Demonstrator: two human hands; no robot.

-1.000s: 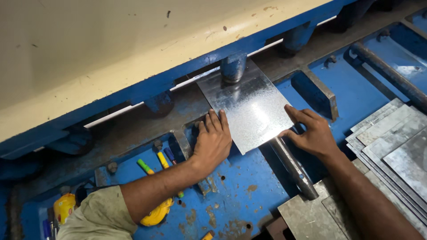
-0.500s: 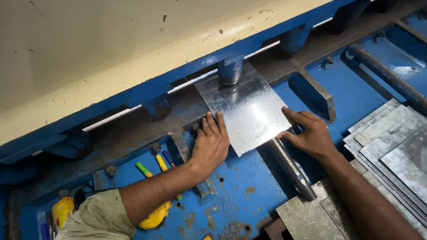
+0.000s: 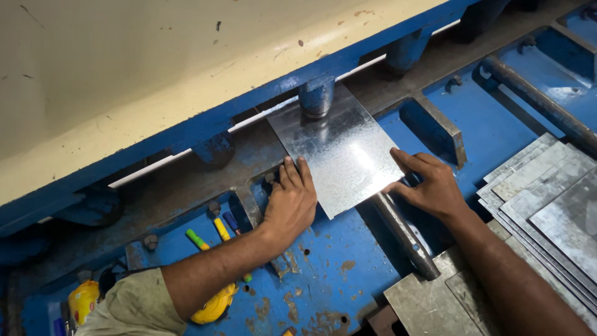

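fingers of the left hand (image 3: 291, 205) lie flat, pressed together, on the near-left edge of a shiny metal sheet (image 3: 336, 149); the right hand (image 3: 432, 185), fingers spread, steadies its right corner on the blue bench (image 3: 348, 274), far edge under the machine's clamp (image 3: 317, 96).

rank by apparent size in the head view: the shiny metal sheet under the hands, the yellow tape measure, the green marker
1. shiny metal sheet, clearly largest
2. yellow tape measure, partly hidden by the forearm
3. green marker, smallest
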